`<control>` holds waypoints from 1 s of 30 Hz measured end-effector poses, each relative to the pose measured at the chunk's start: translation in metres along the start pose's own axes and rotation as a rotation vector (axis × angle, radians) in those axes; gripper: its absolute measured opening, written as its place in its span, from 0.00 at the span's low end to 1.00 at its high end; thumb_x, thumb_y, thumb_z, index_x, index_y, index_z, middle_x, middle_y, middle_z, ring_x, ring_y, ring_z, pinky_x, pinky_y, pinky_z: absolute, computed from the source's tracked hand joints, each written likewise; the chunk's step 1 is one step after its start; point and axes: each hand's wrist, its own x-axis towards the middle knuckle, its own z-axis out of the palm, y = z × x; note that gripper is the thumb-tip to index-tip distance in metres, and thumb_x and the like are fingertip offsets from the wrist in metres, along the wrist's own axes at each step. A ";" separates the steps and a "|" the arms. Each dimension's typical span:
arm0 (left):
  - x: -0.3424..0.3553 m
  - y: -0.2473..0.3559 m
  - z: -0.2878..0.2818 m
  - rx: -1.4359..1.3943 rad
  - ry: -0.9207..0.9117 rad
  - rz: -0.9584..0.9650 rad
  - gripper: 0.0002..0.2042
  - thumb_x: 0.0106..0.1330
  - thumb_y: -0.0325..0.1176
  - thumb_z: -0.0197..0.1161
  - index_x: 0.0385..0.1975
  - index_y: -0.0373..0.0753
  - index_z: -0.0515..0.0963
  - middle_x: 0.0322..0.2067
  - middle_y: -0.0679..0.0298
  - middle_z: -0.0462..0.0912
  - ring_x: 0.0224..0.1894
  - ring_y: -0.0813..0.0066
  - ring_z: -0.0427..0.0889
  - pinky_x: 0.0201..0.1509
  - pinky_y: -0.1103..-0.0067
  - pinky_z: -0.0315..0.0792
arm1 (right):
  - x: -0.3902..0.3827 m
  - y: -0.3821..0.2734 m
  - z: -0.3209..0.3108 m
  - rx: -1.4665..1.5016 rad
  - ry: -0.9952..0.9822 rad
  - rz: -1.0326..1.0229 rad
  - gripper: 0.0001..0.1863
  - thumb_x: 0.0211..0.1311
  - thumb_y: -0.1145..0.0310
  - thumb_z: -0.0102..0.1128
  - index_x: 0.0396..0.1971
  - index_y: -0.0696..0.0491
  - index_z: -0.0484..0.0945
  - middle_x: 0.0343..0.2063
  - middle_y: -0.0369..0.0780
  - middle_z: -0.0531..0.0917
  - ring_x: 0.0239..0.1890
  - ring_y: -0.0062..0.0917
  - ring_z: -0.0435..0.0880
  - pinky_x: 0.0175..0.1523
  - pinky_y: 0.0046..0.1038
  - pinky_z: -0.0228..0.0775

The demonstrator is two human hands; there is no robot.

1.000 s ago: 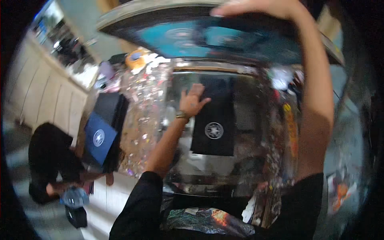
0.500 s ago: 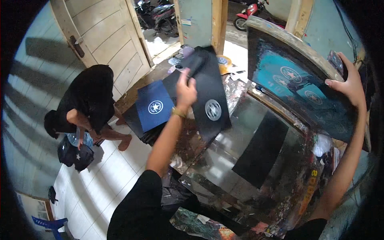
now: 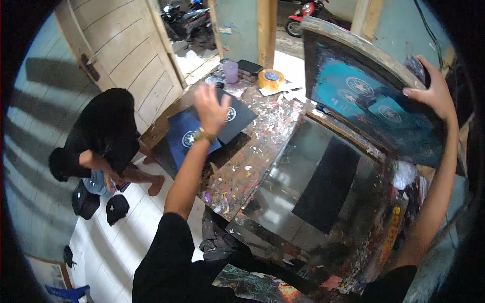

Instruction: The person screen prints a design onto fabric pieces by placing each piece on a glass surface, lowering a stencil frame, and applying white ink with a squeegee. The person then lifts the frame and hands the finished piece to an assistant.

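Observation:
My left hand [image 3: 212,112] is open, its fingers slightly blurred, over a dark sheet [image 3: 243,118] with a white star emblem. That sheet lies partly over a navy blue sheet [image 3: 174,134] bearing a similar emblem. My right hand [image 3: 438,93] grips the upper right edge of a wooden-framed printing screen [image 3: 328,83], which stands tilted up. Its mesh is bright blue around round star designs. A dark shiny piece [image 3: 415,68] sits on the frame by my right fingers. Below the screen, a black rectangle [image 3: 328,184] lies on the glass plate [image 3: 283,177].
A paint-spattered table [image 3: 268,118] carries a roll of yellow tape [image 3: 271,79], a purple cup [image 3: 231,72] and a black case [image 3: 250,66]. A clear plastic bag [image 3: 404,175] is at the right. To the left, a person [image 3: 103,131] bends over black caps [image 3: 117,209] on the tiled floor.
My left hand has moved left and let go of the dark sheet, which now lies on the navy one. The right hand still holds the raised screen. A cap now sits apart on the floor.

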 end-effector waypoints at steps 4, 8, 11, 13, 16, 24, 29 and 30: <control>-0.114 0.100 -0.026 -0.579 -0.800 0.473 0.38 0.67 0.53 0.66 0.71 0.37 0.66 0.71 0.47 0.65 0.73 0.49 0.65 0.77 0.52 0.57 | 0.012 -0.013 0.027 0.173 -0.032 -0.158 0.53 0.42 0.44 0.81 0.68 0.59 0.72 0.61 0.48 0.80 0.65 0.37 0.76 0.72 0.36 0.62; -0.193 0.141 -0.004 -0.585 -1.032 0.738 0.43 0.69 0.62 0.60 0.76 0.40 0.59 0.77 0.51 0.56 0.79 0.53 0.54 0.81 0.56 0.48 | -0.012 -0.077 -0.018 0.088 -0.130 -0.097 0.69 0.31 0.24 0.75 0.63 0.71 0.72 0.61 0.62 0.77 0.62 0.50 0.79 0.69 0.38 0.69; -0.203 0.157 0.006 -0.505 -1.072 0.836 0.45 0.68 0.66 0.58 0.78 0.42 0.57 0.79 0.56 0.54 0.81 0.57 0.48 0.83 0.58 0.43 | 0.002 -0.032 0.001 0.043 -0.077 -0.086 0.66 0.30 0.25 0.76 0.60 0.69 0.75 0.58 0.61 0.80 0.60 0.49 0.81 0.67 0.38 0.71; -0.203 0.157 0.005 -0.370 -1.066 0.891 0.46 0.68 0.67 0.58 0.78 0.42 0.57 0.78 0.62 0.56 0.82 0.61 0.47 0.84 0.58 0.40 | 0.003 -0.031 -0.005 0.049 -0.095 -0.079 0.65 0.30 0.25 0.76 0.58 0.68 0.77 0.57 0.60 0.81 0.59 0.49 0.82 0.66 0.38 0.72; -0.202 0.160 0.002 -0.409 -1.085 0.881 0.47 0.67 0.66 0.59 0.78 0.40 0.56 0.78 0.58 0.56 0.82 0.58 0.47 0.84 0.57 0.38 | 0.002 -0.030 -0.006 0.037 -0.117 -0.083 0.61 0.31 0.25 0.75 0.54 0.66 0.81 0.54 0.58 0.83 0.56 0.48 0.84 0.63 0.38 0.74; -0.202 0.149 -0.002 -0.374 -1.115 0.854 0.48 0.66 0.66 0.60 0.77 0.38 0.57 0.78 0.57 0.56 0.82 0.59 0.45 0.84 0.58 0.37 | 0.020 -0.030 0.011 0.166 -0.148 -0.134 0.54 0.31 0.28 0.78 0.51 0.60 0.85 0.50 0.55 0.86 0.51 0.45 0.86 0.60 0.36 0.76; -0.201 0.157 0.002 -0.361 -1.070 0.894 0.46 0.67 0.67 0.58 0.78 0.42 0.57 0.79 0.61 0.55 0.82 0.60 0.47 0.84 0.57 0.39 | 0.007 -0.033 -0.003 0.134 -0.114 -0.098 0.54 0.31 0.28 0.78 0.52 0.60 0.85 0.51 0.54 0.86 0.52 0.45 0.86 0.61 0.36 0.75; -0.201 0.156 0.003 -0.359 -1.068 0.895 0.46 0.67 0.67 0.58 0.78 0.42 0.57 0.79 0.61 0.55 0.82 0.60 0.47 0.84 0.57 0.39 | 0.007 -0.032 -0.002 0.141 -0.124 -0.113 0.54 0.31 0.28 0.78 0.52 0.60 0.84 0.51 0.54 0.86 0.52 0.45 0.86 0.61 0.36 0.75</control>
